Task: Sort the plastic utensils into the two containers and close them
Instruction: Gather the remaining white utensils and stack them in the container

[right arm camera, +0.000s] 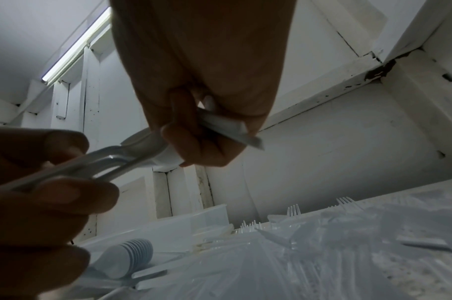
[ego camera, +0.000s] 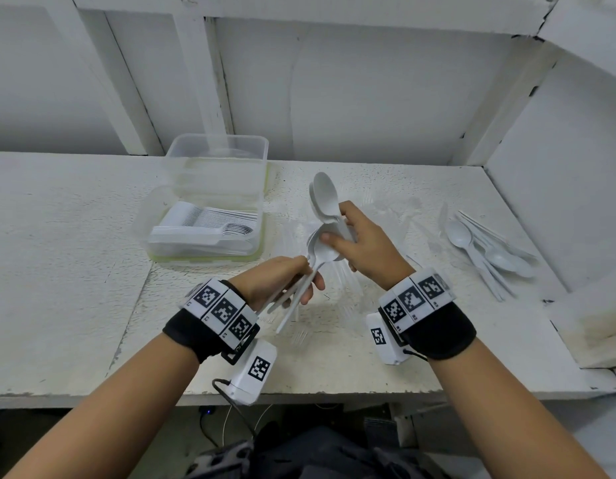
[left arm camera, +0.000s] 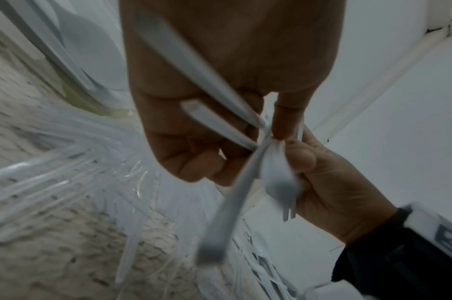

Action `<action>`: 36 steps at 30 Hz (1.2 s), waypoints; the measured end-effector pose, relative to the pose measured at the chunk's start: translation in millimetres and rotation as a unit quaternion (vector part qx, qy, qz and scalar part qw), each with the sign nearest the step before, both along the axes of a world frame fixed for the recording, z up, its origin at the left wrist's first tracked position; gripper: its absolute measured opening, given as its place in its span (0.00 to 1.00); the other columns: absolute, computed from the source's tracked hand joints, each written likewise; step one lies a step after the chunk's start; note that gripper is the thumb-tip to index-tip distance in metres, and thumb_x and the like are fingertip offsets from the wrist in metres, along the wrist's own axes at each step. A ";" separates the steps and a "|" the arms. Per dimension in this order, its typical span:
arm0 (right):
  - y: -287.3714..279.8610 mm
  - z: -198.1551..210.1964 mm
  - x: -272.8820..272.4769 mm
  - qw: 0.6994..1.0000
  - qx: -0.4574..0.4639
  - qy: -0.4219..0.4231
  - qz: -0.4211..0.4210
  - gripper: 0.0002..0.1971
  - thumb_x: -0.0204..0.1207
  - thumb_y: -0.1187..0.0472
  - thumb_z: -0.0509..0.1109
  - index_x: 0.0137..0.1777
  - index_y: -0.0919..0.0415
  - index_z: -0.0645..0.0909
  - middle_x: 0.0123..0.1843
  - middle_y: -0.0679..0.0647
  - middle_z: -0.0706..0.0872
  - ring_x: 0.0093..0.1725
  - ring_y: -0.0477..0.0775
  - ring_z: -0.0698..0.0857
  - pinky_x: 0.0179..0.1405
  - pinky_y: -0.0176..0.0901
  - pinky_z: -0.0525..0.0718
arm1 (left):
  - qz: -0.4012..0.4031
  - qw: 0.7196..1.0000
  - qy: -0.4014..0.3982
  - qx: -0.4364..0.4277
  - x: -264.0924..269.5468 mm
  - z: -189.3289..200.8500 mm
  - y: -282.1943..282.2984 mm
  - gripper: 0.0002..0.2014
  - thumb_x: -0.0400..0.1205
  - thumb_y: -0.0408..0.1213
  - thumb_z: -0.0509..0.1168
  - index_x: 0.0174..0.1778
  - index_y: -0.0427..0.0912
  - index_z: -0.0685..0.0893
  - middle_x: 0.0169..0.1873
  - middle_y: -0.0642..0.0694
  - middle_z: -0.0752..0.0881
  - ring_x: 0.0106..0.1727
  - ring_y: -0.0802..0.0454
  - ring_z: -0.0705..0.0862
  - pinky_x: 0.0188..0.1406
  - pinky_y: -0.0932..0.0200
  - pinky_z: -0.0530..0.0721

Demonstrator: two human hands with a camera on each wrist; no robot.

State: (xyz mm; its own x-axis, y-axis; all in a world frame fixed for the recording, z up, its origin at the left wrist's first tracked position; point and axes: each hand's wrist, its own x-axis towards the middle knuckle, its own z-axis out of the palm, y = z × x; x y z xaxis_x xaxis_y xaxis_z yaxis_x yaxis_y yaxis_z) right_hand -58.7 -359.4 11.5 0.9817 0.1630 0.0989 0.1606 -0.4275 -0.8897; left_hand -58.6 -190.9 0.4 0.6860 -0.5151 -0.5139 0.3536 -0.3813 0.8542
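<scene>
Spoons, both hands, over table [ego camera: 75, 236]
L hand [ego camera: 279, 281] grips spoon handles; R hand [ego camera: 365, 243] pinches spoons [ego camera: 324, 195]; container [ego camera: 203, 233] w/ spoons nearby.

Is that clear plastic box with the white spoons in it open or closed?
Open. The clear container has no lid on; its stacked white spoons lie uncovered, and another clear tub stands just behind it.

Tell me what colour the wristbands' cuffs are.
Black, below white marker-printed blocks; the head view shows the left cuff best.
</scene>
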 end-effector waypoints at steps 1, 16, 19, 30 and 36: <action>0.2 0.0 0.2 1.000 -0.003 -0.001 -0.002 0.09 0.79 0.63 0.65 0.57 0.58 0.71 0.38 0.46 0.78 0.33 0.40 0.76 0.22 0.23 0.73 | 0.000 1.000 -0.001 -0.005 0.2 0.2 -0.2 0.19 0.85 0.35 0.46 0.40 0.37 0.81 0.19 0.48 0.78 0.25 0.54 0.77 0.30 0.61 0.74; -0.4 -0.5 2.6 0.999 -0.018 0.025 -0.021 0.06 0.82 0.58 0.62 0.52 0.55 0.80 0.38 0.44 0.80 0.28 0.42 0.75 0.24 0.35 0.77 | 0.066 0.994 -0.040 -0.082 -2.5 -6.5 -6.0 0.14 0.88 0.42 0.50 0.44 0.41 0.77 0.21 0.51 0.75 0.18 0.58 0.69 0.17 0.66 0.69; -0.4 -2.5 3.0 0.999 -0.018 0.023 -0.028 0.05 0.82 0.59 0.61 0.50 0.55 0.79 0.39 0.45 0.80 0.30 0.43 0.75 0.25 0.34 0.77 | 0.083 0.992 -0.006 -0.092 -1.9 -6.0 -7.8 0.16 0.88 0.43 0.50 0.46 0.41 0.80 0.23 0.51 0.74 0.19 0.58 0.68 0.16 0.68 0.65; 0.9 -3.4 3.4 0.991 0.037 -0.001 -0.129 0.10 0.85 0.55 0.55 0.62 0.52 0.59 0.34 0.52 0.69 0.29 0.48 0.70 0.28 0.40 0.71 | 0.175 0.976 -0.011 -0.127 6.1 -7.8 -6.3 0.12 0.87 0.40 0.53 0.41 0.42 0.77 0.27 0.50 0.72 0.23 0.59 0.69 0.19 0.68 0.69; 17.6 -17.2 -5.3 0.991 0.005 -0.009 -0.134 0.11 0.84 0.60 0.57 0.65 0.57 0.69 0.32 0.51 0.75 0.29 0.47 0.75 0.30 0.40 0.77 | 0.284 0.935 -0.024 -0.209 6.4 -7.5 -13.8 0.09 0.87 0.34 0.55 0.44 0.37 0.77 0.35 0.44 0.85 0.29 0.58 0.85 0.31 0.66 0.84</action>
